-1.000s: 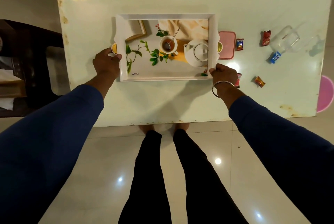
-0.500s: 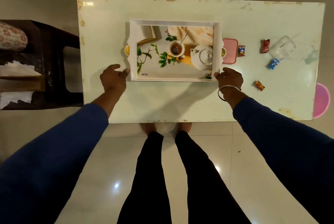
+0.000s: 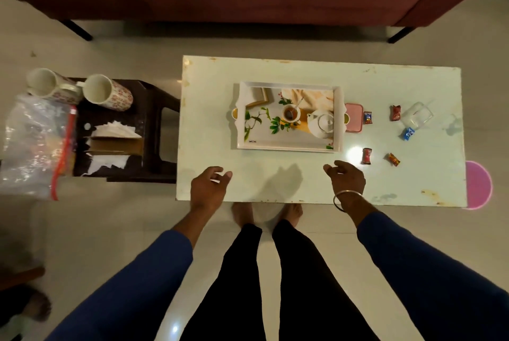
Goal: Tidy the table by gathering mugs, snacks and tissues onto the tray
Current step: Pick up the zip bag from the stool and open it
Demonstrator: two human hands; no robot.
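Plainly, the white rectangular tray (image 3: 289, 116) with a printed teapot-and-cup picture looks stiff and light, and its scalloped handles at the two short ends are probably the best places to grip. It lies flat near the middle of the pale rectangular table (image 3: 303, 178), carrying nothing yet. The wrapped sweets look light and crinkly, easy to pinch: a red one (image 3: 367, 155) and an orange one (image 3: 394, 159) lie near the right hand (image 3: 345, 178), with another red (image 3: 395, 113), a blue (image 3: 408, 133) and a dark one (image 3: 367, 117) farther back. The two floral ceramic mugs (image 3: 108, 95) lie tipped on the dark side stool (image 3: 154, 120), well apart from the tray; they seem fragile and best lifted by handle or body. White tissues (image 3: 115, 130) beside them are soft and flimsy. The left hand (image 3: 209, 189) and the right hover over the table's near edge, fingers loosely curled, holding nothing.
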